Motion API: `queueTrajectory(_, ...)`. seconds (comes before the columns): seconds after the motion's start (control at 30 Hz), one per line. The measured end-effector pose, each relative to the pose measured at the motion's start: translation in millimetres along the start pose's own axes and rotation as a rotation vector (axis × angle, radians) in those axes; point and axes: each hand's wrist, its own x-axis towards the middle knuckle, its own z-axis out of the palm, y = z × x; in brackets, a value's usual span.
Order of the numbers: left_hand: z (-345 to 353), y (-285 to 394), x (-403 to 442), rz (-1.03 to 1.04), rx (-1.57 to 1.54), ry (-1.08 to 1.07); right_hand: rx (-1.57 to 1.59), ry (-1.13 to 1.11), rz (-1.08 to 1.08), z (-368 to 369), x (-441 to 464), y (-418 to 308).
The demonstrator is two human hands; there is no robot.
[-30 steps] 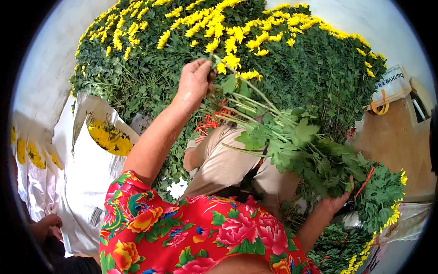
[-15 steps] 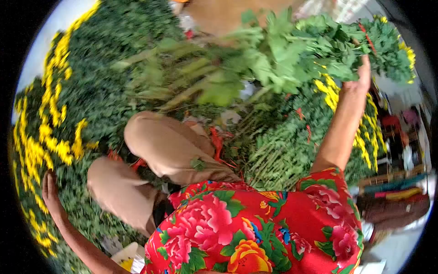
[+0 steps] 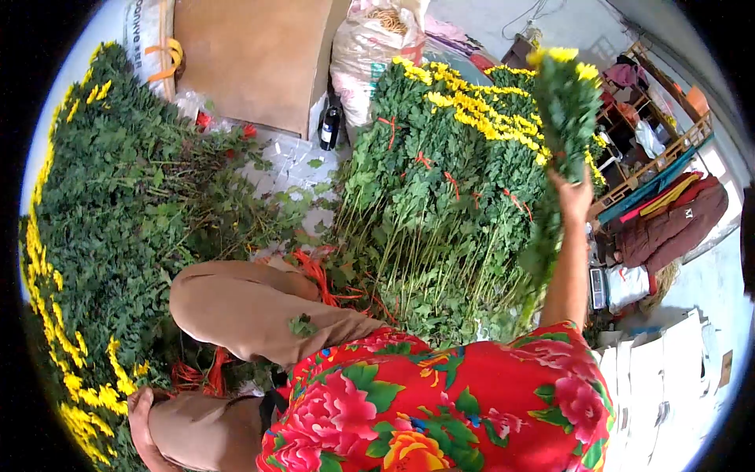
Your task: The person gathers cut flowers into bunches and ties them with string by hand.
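A leafy bunch of yellow chrysanthemums (image 3: pixel 568 114) is in my right hand (image 3: pixel 572 193), whose fingers wrap round its middle. It stands nearly upright, blooms at the top and stems toward my red flowered shirt. Just beside it lie tied chrysanthemum bunches (image 3: pixel 440 165) with red ties, their yellow heads pointing away from me. My left hand (image 3: pixel 140 409) is low at the left, by my knee, its fingers partly seen and seemingly loose with nothing in them. Next to that hand spreads a big heap of yellow chrysanthemums (image 3: pixel 102 197).
Red tie strips (image 3: pixel 318 275) lie by my legs, with more red strips (image 3: pixel 203 374) at the left knee. A dark bottle (image 3: pixel 330 126) stands near a brown board (image 3: pixel 244 63) and a woven sack (image 3: pixel 370 59). A rack with clothes (image 3: pixel 676 216) is at the right.
The bunch has swung from lying sideways across the view to nearly upright at the right. My left hand has come in from the flowers to my knee. The view has turned.
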Motion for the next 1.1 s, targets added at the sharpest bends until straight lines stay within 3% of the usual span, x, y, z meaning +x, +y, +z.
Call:
queueTrajectory(0.03,-1.0,1.4,-5.6,0.009,0.059,0.027,-0.085,0.068,-0.046,25.4,-15.7,26.6)
queueTrajectory(0.07,-2.9,-3.1,-9.7,0.009,0.080,0.052,-0.202,-0.040,0.162,39.5,-27.6,26.2)
queueTrajectory(0.13,-22.4,-21.3,-13.5,0.005,0.085,0.113,-0.200,0.066,0.140,79.9,-54.8,53.0)
queueTrajectory(0.23,-55.8,-52.0,-19.2,0.010,0.067,0.190,-0.324,-0.113,0.408,116.2,-68.6,49.0)
queueTrajectory(0.33,-76.2,-65.5,-29.3,0.005,0.074,0.257,-0.461,-0.275,0.438,175.8,-76.8,74.9)
queueTrajectory(0.4,-59.7,-46.5,-38.6,-0.010,0.125,0.285,-0.426,-0.706,0.389,232.8,-81.1,119.2)
queueTrajectory(0.47,-46.4,-34.2,-48.7,-0.016,0.164,0.302,-0.470,-1.141,0.373,252.7,-79.1,103.0)
queueTrajectory(0.57,-28.9,-15.6,-65.1,-0.015,0.238,0.315,-0.638,-1.109,0.426,272.7,-82.0,90.1)
queueTrajectory(0.6,-20.0,-10.6,-76.6,-0.017,0.263,0.320,-0.475,-0.925,0.371,270.5,-90.6,91.0)
queueTrajectory(0.73,2.3,-1.4,-114.8,0.003,0.249,0.408,-0.668,-1.159,-0.127,285.3,-83.0,54.3)
queueTrajectory(0.8,4.2,-2.9,-120.1,0.025,0.326,0.486,-0.653,-1.213,-0.248,288.8,-86.3,-7.1)
queueTrajectory(0.83,5.0,3.5,-120.5,0.006,0.253,0.367,-0.617,-1.232,-0.281,294.3,-89.8,-40.5)
queueTrajectory(0.87,4.1,8.3,-124.6,-0.004,0.180,0.232,-0.411,-1.313,-0.389,310.0,-92.7,-63.6)
queueTrajectory(0.9,7.0,8.0,-132.9,-0.012,0.169,0.263,-0.206,-1.386,-0.486,322.8,-96.4,-85.2)
queueTrajectory(0.97,9.8,7.5,-138.0,0.002,0.068,0.241,-0.128,-1.144,-0.840,353.6,-126.5,-144.6)
queueTrajectory(1.0,13.1,10.2,-140.4,0.002,0.059,0.252,-0.127,-1.209,-0.906,324.4,-142.9,-210.8)
queueTrajectory(1.03,16.6,14.8,-143.2,0.009,0.052,0.249,-0.018,-1.047,-1.082,323.9,-166.4,-243.0)
queueTrajectory(1.1,6.2,3.6,-142.0,0.013,0.136,0.280,-0.143,-1.295,-1.142,303.8,-209.6,-338.7)
